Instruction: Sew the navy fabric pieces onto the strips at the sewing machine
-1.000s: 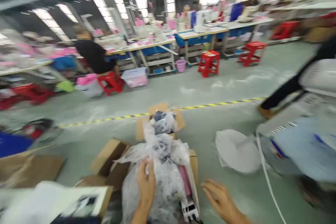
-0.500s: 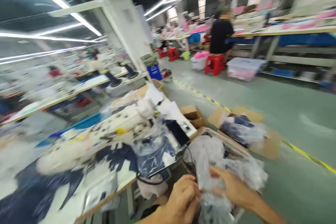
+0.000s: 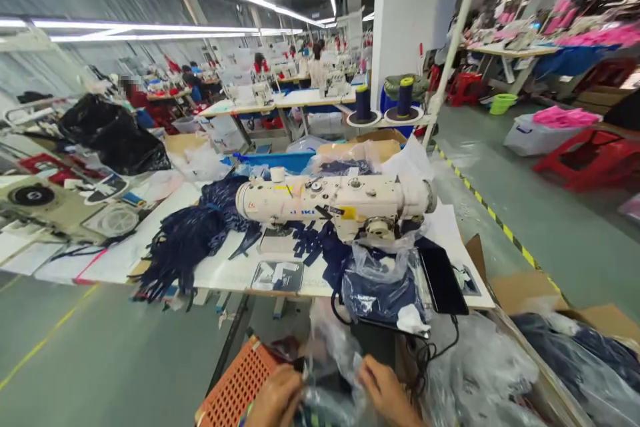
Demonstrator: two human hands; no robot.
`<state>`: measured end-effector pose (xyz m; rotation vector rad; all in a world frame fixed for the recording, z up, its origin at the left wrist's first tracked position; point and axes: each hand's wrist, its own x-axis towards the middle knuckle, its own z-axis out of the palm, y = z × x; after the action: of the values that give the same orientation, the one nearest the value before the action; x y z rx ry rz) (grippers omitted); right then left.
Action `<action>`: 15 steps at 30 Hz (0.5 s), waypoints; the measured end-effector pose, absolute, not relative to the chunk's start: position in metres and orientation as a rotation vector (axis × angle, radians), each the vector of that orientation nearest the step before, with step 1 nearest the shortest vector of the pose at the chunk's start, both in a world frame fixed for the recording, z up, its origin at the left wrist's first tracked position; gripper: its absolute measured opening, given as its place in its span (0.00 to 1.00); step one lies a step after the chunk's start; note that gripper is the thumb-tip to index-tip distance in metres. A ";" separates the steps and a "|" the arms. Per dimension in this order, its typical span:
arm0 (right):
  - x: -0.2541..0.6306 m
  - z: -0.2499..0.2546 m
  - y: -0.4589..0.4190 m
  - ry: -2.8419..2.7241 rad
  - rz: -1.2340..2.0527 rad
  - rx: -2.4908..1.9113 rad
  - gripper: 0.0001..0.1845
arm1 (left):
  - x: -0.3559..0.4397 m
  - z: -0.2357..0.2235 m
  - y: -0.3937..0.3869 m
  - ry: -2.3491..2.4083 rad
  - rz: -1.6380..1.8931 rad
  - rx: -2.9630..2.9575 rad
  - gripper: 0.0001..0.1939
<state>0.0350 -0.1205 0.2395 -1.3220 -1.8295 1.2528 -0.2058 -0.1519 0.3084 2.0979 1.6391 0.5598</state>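
A long garment workshop under strip lights; on the white table [image 3: 225, 270] a cream sewing machine [image 3: 333, 203] lies crosswise. Directly below it, at the frame's bottom edge, left hand [image 3: 277, 400] and right hand [image 3: 385, 393] both pinch a crinkly clear plastic bag [image 3: 333, 360] between them, equally near.

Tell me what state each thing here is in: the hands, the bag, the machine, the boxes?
Left hand: gripping the clear plastic bag.
Right hand: gripping the same bag.
Sewing machine: upright on the table, no one at it.
Cardboard box: open, filled with bagged dark cloth.
Thread cones: upright on their stand.
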 end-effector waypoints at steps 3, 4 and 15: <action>0.011 0.282 -0.110 -1.630 1.330 -1.280 0.21 | -0.231 0.334 -0.164 1.717 0.449 1.825 0.13; 0.006 0.294 -0.106 -1.546 1.382 -1.266 0.21 | -0.237 0.340 -0.168 1.734 0.449 1.786 0.13; -0.028 0.307 -0.107 -1.522 1.547 -1.260 0.19 | -0.240 0.315 -0.190 2.128 0.734 0.895 0.16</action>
<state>-0.0275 -0.1074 0.3070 -1.2605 -1.5215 1.5471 -0.2399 -0.1903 0.3148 0.8950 2.1281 0.7340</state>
